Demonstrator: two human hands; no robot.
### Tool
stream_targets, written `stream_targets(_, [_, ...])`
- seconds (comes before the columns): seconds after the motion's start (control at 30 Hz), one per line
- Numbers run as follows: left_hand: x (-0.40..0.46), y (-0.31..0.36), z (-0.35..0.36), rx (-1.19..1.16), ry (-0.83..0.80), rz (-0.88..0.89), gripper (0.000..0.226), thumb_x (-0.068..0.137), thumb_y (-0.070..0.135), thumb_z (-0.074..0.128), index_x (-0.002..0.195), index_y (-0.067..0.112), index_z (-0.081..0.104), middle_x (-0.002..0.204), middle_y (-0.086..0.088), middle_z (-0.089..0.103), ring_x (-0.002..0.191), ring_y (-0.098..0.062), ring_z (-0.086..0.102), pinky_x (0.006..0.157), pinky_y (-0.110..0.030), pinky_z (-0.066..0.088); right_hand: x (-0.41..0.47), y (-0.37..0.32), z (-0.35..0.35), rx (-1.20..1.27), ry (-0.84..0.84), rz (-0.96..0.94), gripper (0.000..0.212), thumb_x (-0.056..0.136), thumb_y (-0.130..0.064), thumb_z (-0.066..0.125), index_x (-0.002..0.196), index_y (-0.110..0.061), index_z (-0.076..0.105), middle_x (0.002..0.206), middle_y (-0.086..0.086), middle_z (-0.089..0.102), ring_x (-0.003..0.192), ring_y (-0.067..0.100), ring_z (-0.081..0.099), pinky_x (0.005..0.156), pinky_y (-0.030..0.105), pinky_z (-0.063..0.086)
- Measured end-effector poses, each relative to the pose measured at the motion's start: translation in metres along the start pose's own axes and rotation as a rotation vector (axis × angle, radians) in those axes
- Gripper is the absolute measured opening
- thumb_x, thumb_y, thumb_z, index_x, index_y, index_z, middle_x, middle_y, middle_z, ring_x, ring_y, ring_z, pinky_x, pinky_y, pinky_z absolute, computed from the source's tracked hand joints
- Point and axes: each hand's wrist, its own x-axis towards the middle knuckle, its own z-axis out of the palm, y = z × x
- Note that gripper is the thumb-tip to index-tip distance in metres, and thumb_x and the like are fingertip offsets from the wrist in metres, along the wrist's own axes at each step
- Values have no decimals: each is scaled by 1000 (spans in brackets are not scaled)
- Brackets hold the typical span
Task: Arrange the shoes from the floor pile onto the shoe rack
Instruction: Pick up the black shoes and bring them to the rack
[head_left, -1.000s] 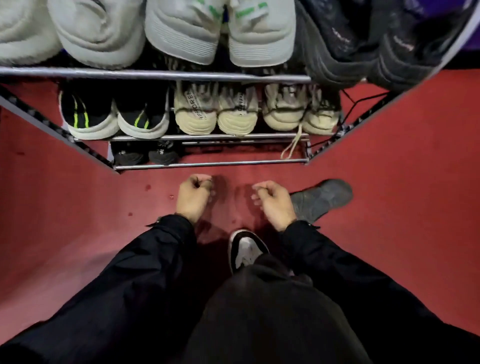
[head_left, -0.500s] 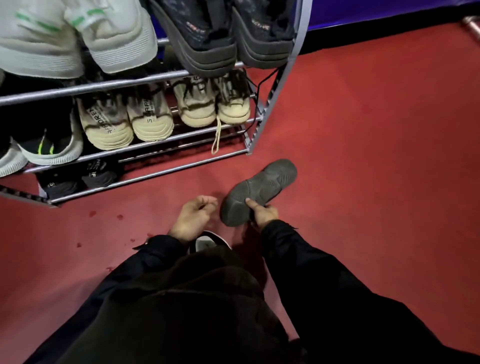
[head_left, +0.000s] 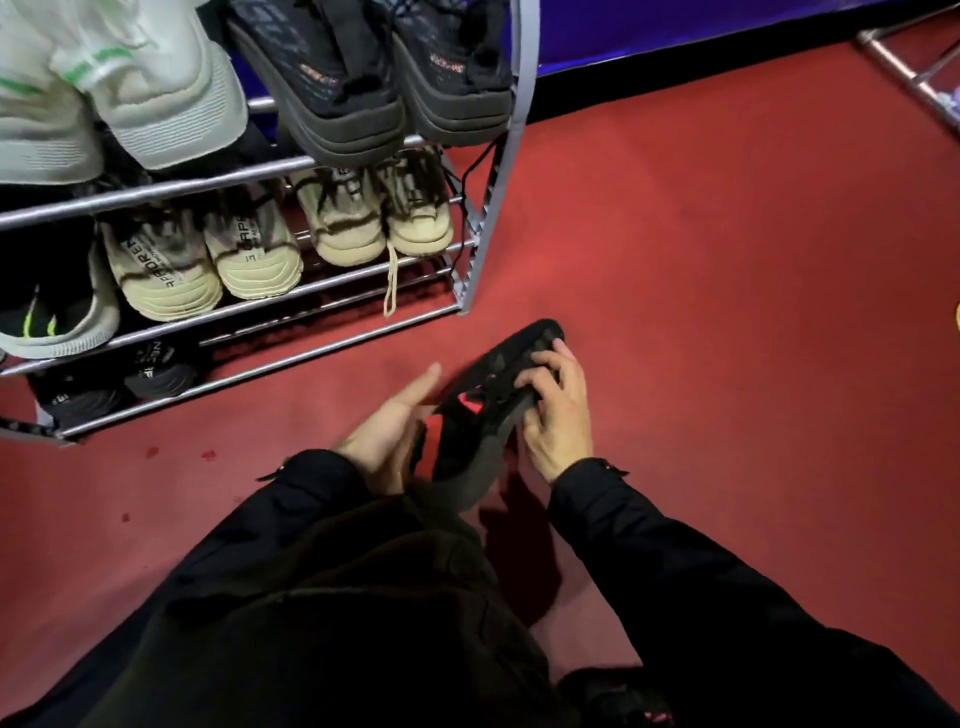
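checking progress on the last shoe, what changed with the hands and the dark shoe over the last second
The right hand went from a loose fist over the floor to the dark shoe, gripped it, and turned it from sole-up to its side, red lining showing. The left hand opened and came in to the shoe's heel end. The shoe rack and its shoes are unchanged; only the camera swung right.

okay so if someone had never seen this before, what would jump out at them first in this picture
Probably the dark shoe with its red-orange lining, held low over the red floor at centre: the right hand grips its upper and the left hand steadies its heel side. Next, the metal shoe rack at upper left, crowded with white, beige and black pairs.
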Motion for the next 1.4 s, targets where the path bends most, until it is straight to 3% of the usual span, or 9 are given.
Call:
stream_targets(0.1, [7,-7,23,254,130,185,12,92,16,66,99,8,72,76,-3,75,58,-9,70,54,-18,53,-3,3,-12,9,-34,55,65,83,7,51,142,-21,52,164,10,29,157,24,19,123,27,20])
stream_targets(0.2, [20,-9,30,369,129,342,30,91,2,63,121,3,62,96,-7,72,80,-13,69,66,-16,54,-16,19,-26,174,-21,382,76,93,2,54,158,-26,28,168,4,21,154,17,21,121,26,23])
stream_targets(0.43, [41,-24,61,331,-36,380,23,99,1,48,101,18,63,79,8,75,71,-4,70,76,-24,58,-112,121,-83,-15,0,988,32,95,-10,59,126,-5,63,118,16,69,111,31,66,102,40,51])
stream_targets(0.63, [51,-43,78,472,-118,342,31,99,3,49,129,11,56,97,2,74,80,-5,69,86,-25,53,-195,121,-118,-169,-886,1011,42,68,-9,74,110,-9,72,105,16,69,98,31,65,92,44,57])
stream_targets(0.77, [46,-43,81,559,-150,322,33,100,4,48,131,15,55,95,8,76,79,-2,69,77,-19,55,-218,99,-107,-455,-1228,762,74,82,-31,82,147,-17,50,142,9,58,124,32,59,104,42,50])
stream_targets(0.9, [44,-43,79,547,-167,322,32,101,2,45,127,19,54,86,15,77,76,3,70,69,-14,54,-206,95,-101,-367,-1161,626,49,96,-14,64,144,-4,55,138,11,61,97,16,65,95,32,59])
stream_targets(1.07, [43,-44,71,530,-168,361,36,101,0,43,133,13,52,106,1,69,79,1,69,78,-15,55,-194,85,-116,-733,-923,197,46,92,-40,54,135,-29,65,148,1,58,131,27,59,107,40,47])
stream_targets(1.2, [40,-42,62,443,-31,348,29,98,-2,47,124,8,56,101,-8,67,70,-3,71,67,-17,57,-172,87,-115,-719,-443,55,35,83,-27,50,106,-23,76,94,4,73,79,33,68,70,40,50])
stream_targets(1.4, [20,-33,46,293,107,337,21,90,-4,53,101,10,65,79,-5,74,66,-16,69,62,-22,56,-95,53,-107,-411,159,-35,39,82,-3,53,105,-21,79,120,3,69,107,36,61,93,48,47])
